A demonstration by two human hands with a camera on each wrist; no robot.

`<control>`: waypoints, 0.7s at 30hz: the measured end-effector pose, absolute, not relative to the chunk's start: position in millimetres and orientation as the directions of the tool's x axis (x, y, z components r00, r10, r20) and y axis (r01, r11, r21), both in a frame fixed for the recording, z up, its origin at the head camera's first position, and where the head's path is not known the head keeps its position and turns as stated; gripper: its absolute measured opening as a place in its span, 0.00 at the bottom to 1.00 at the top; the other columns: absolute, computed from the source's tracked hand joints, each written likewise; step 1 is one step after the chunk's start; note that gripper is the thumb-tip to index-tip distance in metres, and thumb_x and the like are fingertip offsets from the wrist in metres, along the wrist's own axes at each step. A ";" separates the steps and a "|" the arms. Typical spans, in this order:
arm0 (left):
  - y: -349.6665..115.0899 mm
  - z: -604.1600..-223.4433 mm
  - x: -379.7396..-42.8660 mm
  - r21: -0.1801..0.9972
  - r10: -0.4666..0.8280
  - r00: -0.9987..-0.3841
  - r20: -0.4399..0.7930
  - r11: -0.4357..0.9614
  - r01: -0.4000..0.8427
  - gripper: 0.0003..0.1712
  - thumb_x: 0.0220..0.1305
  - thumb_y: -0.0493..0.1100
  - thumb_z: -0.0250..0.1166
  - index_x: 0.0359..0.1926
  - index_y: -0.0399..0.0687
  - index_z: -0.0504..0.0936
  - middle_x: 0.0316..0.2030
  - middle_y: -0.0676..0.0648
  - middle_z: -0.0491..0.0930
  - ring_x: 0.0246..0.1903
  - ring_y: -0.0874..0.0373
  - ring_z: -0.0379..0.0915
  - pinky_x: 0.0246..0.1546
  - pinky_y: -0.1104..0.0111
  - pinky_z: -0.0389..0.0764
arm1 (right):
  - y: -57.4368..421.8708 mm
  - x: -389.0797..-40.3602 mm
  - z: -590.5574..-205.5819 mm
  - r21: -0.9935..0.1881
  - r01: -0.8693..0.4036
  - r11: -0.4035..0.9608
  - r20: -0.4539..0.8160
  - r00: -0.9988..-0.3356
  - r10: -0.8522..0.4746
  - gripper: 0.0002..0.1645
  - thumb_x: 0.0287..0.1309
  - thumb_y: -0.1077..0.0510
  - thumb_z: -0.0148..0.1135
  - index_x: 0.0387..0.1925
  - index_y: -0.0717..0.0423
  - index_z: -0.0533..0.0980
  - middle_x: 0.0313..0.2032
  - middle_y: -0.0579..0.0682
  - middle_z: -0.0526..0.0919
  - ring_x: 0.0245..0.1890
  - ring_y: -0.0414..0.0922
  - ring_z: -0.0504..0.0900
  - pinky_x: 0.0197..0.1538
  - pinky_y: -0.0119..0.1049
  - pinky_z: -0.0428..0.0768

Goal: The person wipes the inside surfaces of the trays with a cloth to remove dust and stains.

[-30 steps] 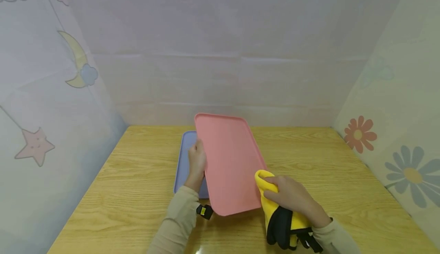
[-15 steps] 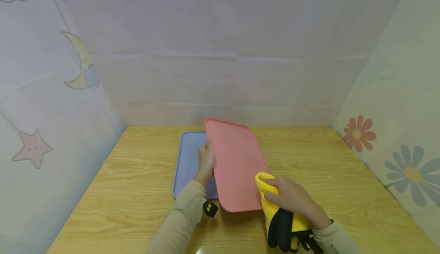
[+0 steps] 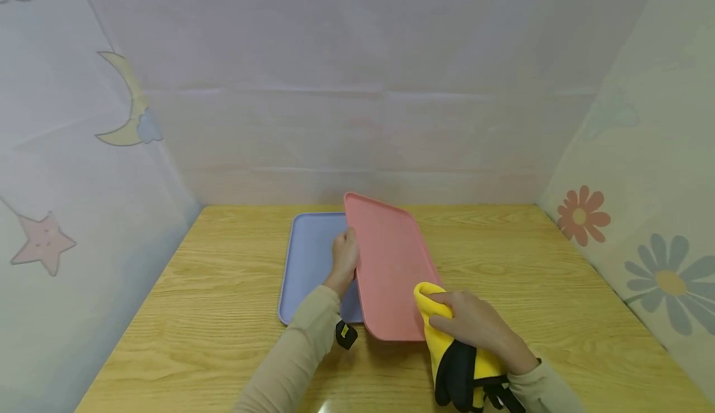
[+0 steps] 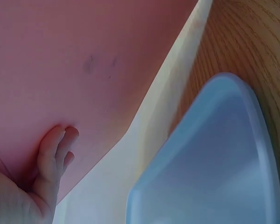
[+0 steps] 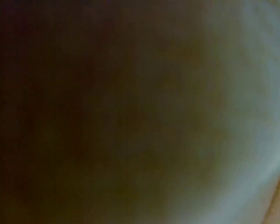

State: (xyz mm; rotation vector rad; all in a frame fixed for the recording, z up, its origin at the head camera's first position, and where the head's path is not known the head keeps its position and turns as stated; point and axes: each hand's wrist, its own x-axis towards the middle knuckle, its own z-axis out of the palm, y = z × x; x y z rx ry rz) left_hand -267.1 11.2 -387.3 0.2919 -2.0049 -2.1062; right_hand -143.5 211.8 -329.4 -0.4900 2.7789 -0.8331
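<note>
My left hand [image 3: 344, 256] grips the left edge of a pink tray [image 3: 391, 270], which is tilted up above the table. In the left wrist view, the fingers [image 4: 50, 149] lie against the tray's underside, which carries a few dark smudges. A blue tray [image 3: 313, 258] lies flat on the table, its right part hidden behind the pink one. My right hand [image 3: 475, 320] pinches the yellow cuff of a yellow and black glove [image 3: 438, 338] by the pink tray's lower right corner. Whether glove and tray touch I cannot tell. The right wrist view is dark and blurred.
The wooden table [image 3: 212, 289] is enclosed by a pale back wall [image 3: 357, 121] and printed side walls. A black wrist camera [image 3: 346, 335] hangs under the left sleeve, near the blue tray's front edge.
The left hand has moved the pink tray to the right and turned it more edge-on, uncovering more of the blue tray. The right hand and glove have hardly moved.
</note>
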 end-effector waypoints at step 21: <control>21.4 -394.4 -273.6 0.998 -0.238 -0.970 -0.051 -0.043 -0.042 0.20 0.64 0.41 0.43 0.15 0.44 0.64 0.17 0.49 0.65 0.19 0.59 0.61 0.21 0.70 0.64 | 215.3 -143.0 -333.8 -0.546 -0.272 0.792 -0.078 -0.925 -0.371 0.24 0.47 0.58 0.56 0.48 0.63 0.74 0.09 0.39 0.57 0.08 0.35 0.54 0.15 0.26 0.54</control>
